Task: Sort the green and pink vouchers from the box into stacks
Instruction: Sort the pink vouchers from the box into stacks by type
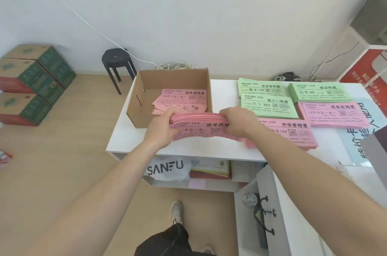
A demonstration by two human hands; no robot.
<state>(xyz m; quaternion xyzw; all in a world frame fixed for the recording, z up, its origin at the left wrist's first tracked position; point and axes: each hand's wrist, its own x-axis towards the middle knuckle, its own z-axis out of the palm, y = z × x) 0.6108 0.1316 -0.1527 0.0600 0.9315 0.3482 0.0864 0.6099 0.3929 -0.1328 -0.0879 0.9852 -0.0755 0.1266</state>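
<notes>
Few loose pink vouchers (184, 98) lie in the cardboard box (144, 96), left on the table (125, 140). Left hand (161, 128) and right hand (238, 121) grip opposite ends of a thick pink bundle (201, 125), bowed upward, at the box's front wall. Green stacks (270, 107) and pink stacks (335, 113) crowd the right; bare strip along the front edge.

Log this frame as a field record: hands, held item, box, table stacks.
held: pink bundle, near box
left hand: grips its left end
right hand: grips its right end
box: open, loose pink vouchers inside
green stacks: three, on table
pink stacks: two, on table
</notes>
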